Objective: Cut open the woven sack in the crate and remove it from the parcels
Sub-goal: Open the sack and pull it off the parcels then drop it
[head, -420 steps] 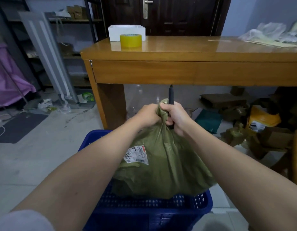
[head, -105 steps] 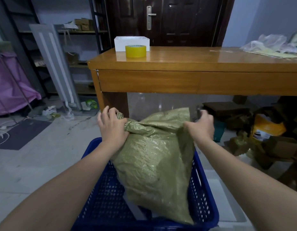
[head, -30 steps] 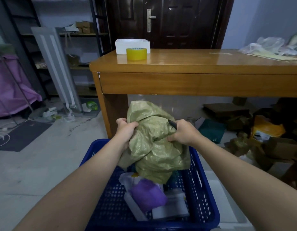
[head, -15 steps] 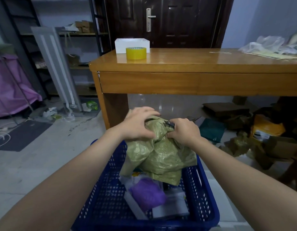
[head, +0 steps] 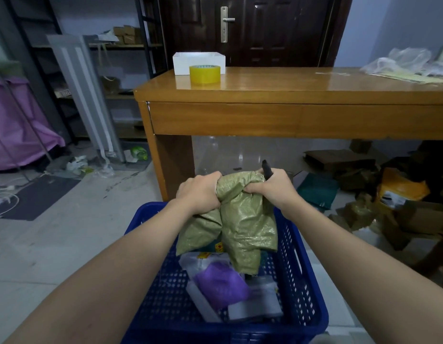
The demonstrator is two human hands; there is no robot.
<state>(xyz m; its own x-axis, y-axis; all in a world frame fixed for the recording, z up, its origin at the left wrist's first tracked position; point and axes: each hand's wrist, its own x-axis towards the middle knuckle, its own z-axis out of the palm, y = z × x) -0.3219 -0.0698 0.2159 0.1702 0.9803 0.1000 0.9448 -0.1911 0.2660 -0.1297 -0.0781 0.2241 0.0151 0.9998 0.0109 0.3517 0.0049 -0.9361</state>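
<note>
The green woven sack is already off the parcels: it hangs bunched up between both hands above the far end of the blue crate, its loose lower end trailing down inside the crate, close over a purple packet and some white and grey packets that lie bare on the crate floor. Whether the trailing end touches them cannot be told. So the cutting looks finished and the emptying as good as done.

The left hand has its fingers closed tight around a wad of the sack's upper left part. The right hand is closed on the sack's upper right part and also grips a dark cutter, whose tip pokes up above the fist; whether its blade is out is not clear.

What seems left is small: lift the sack fully clear of the crate and put it aside, perhaps on the floor or the wooden tabletop beyond. The one thing to mind, I judge, is the cutter held against the fabric while the hands crumple it.
</note>
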